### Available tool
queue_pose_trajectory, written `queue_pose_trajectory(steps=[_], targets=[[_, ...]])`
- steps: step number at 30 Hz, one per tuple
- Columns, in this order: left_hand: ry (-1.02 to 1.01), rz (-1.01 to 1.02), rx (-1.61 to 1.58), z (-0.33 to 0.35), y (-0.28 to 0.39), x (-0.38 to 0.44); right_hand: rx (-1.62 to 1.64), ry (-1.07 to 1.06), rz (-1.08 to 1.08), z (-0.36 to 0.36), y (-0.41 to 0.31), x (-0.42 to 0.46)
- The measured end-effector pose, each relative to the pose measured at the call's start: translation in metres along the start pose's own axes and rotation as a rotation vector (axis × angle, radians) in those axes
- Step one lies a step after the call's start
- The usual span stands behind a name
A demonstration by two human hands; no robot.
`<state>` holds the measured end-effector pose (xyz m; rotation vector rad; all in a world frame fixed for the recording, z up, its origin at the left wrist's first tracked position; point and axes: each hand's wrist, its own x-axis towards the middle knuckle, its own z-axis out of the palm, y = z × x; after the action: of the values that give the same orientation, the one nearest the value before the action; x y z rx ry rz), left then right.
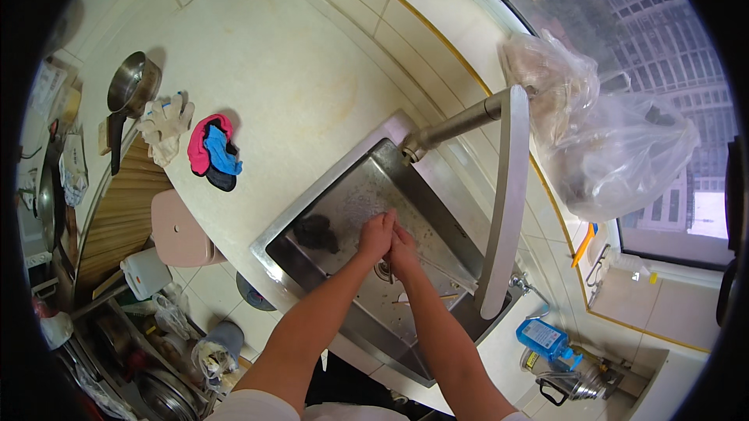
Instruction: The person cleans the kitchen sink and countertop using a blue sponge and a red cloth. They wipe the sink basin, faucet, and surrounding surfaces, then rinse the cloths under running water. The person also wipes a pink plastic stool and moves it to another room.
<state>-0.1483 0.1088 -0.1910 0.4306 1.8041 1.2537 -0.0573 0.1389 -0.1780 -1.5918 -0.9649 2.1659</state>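
My left hand (376, 238) and my right hand (402, 248) are pressed together over a stainless steel sink (363, 310), fingers partly hidden by each other. Whether anything lies between the palms cannot be seen. Beneath the wrists is the metal drain (383, 270). To their left a dark, wet clump (316, 233) lies on the sink floor. Splashing water shows just beyond the fingertips. A chopstick-like thin stick (442, 297) lies in the basin by my right forearm. The metal faucet (503, 204) arches over the sink's right side.
Pink, blue and black cloths (213, 152), pale work gloves (167, 128) and a saucepan (134, 84) sit on the counter at left. A blue soap bottle (541, 339) lies right of the sink. Plastic bags (620, 157) hang by the window. A pink stool (178, 228) stands below the counter.
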Motion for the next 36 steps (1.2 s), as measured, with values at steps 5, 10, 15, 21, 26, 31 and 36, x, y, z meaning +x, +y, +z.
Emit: queue_pose_trajectory(steps=[5, 10, 15, 21, 26, 31, 36], targets=[[0.026, 0.155, -0.101, 0.006, -0.014, -0.016, -0.053, 0.079, -0.091, -0.008, 0.012, -0.005], [-0.205, -0.172, -0.155, 0.0, -0.011, 0.014, -0.619, 0.202, 0.031, -0.007, -0.017, 0.012], [-0.122, -0.223, -0.421, -0.003, -0.03, 0.003, -0.231, 0.064, -0.039, -0.007, -0.038, -0.011], [-0.441, 0.618, 1.093, -0.031, -0.114, -0.025, -0.29, -0.104, -0.016, 0.014, -0.054, -0.039], [-0.128, 0.03, 0.329, -0.025, -0.087, -0.012, -0.104, -0.031, 0.029, -0.002, -0.043, -0.048], [0.054, -0.217, 0.026, -0.033, -0.045, -0.007, 0.015, 0.091, 0.061, -0.008, -0.033, -0.057], [-0.067, -0.288, -0.215, -0.035, -0.028, -0.015, -0.001, 0.048, -0.029, -0.008, -0.023, -0.059]])
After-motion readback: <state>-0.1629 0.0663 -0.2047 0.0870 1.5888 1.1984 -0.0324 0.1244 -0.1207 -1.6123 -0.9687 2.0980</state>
